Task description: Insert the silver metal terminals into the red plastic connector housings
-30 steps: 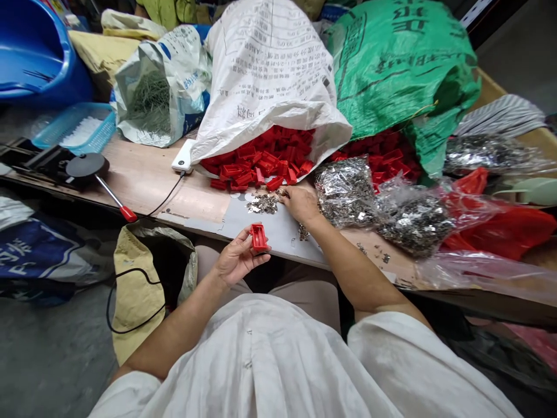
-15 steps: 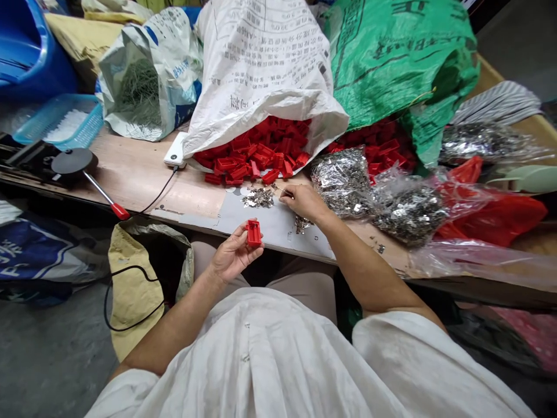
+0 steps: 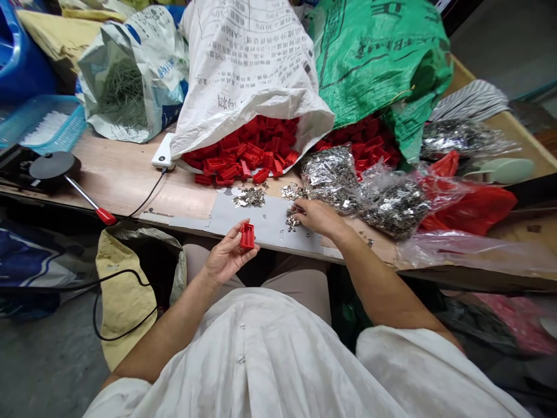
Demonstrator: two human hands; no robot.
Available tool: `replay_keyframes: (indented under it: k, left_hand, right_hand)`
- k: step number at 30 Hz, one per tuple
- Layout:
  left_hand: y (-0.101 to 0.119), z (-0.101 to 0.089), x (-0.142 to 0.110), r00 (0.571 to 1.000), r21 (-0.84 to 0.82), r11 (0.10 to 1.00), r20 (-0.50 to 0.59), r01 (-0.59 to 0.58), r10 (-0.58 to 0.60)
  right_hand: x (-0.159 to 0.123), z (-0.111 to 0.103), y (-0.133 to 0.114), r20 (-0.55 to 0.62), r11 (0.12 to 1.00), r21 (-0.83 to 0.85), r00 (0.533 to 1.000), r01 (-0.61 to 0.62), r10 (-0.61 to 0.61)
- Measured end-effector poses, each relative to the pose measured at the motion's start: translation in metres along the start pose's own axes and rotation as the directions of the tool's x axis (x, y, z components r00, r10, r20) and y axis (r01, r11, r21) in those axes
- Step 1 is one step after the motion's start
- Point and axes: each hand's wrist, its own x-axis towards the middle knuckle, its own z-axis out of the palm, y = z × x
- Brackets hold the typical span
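Observation:
My left hand (image 3: pixel 227 255) holds a small red plastic housing (image 3: pixel 248 236) between thumb and fingers, its hollow side facing up, just off the table's front edge. My right hand (image 3: pixel 319 217) is at a small pile of metal pieces (image 3: pixel 292 220) on the grey sheet (image 3: pixel 272 216). Its thumb and fingertips come together over the pile; whether a piece is between them is too small to see. Two more heaps lie close by: flat metal pieces (image 3: pixel 249 198) to the left and another heap (image 3: pixel 293 191) just behind the right hand.
A white woven sack (image 3: pixel 252 58) spills red housings (image 3: pixel 248 154) at the back. Beside it stands a green sack (image 3: pixel 383 52). Clear bags of metal parts (image 3: pixel 395 206) lie on the right. At left are a red-handled lever (image 3: pixel 104 216) and a cabled white box (image 3: pixel 163 154).
My right hand has moved toward me, from behind the grey sheet to the near metal pile. My left hand still holds the red housing, now turned slightly. The whole view has shifted a little.

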Motion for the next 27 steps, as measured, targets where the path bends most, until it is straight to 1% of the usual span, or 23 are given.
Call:
replay_keyframes:
  k: [3, 8, 11, 13, 17, 24, 27]
  left_hand:
    - [-0.001, 0.0, -0.001, 1.0, 0.008, 1.0, 0.0, 0.007, -0.007]
    - [0.0, -0.002, -0.002, 1.0, 0.007, 1.0, -0.004, -0.003, 0.003]
    - [-0.001, 0.0, -0.002, 1.0, 0.021, 1.0, 0.001, 0.01, -0.01]
    - [-0.001, 0.002, -0.002, 0.999, 0.032, 0.999, 0.012, 0.03, -0.03]
    - [-0.002, 0.005, -0.002, 0.998, 0.019, 0.999, 0.032, 0.05, -0.051]
    - [0.001, 0.01, -0.001, 0.996, -0.093, 0.992, 0.003, 0.091, -0.091]
    - [-0.001, 0.012, 0.0, 0.994, -0.129, 0.987, -0.026, 0.1, -0.104]
  right_hand:
    - [-0.004, 0.006, -0.003, -0.013, 1.0, 0.004, 1.0, 0.002, -0.002]
    - [-0.003, 0.004, 0.006, -0.009, 0.99, 0.126, 0.998, 0.062, -0.062]
    - [0.003, 0.004, 0.007, -0.074, 0.994, 0.086, 0.996, 0.061, -0.055]
    - [0.007, 0.006, 0.004, -0.096, 0.997, 0.04, 0.994, 0.062, -0.058]
    - [0.016, 0.009, 0.0, -0.054, 0.997, 0.017, 0.996, 0.077, -0.075]
    - [0.017, 0.005, -0.001, 0.027, 0.993, -0.036, 0.994, 0.109, -0.108]
    - [0.014, 0.004, -0.003, 0.013, 0.993, -0.006, 0.993, 0.116, -0.116]
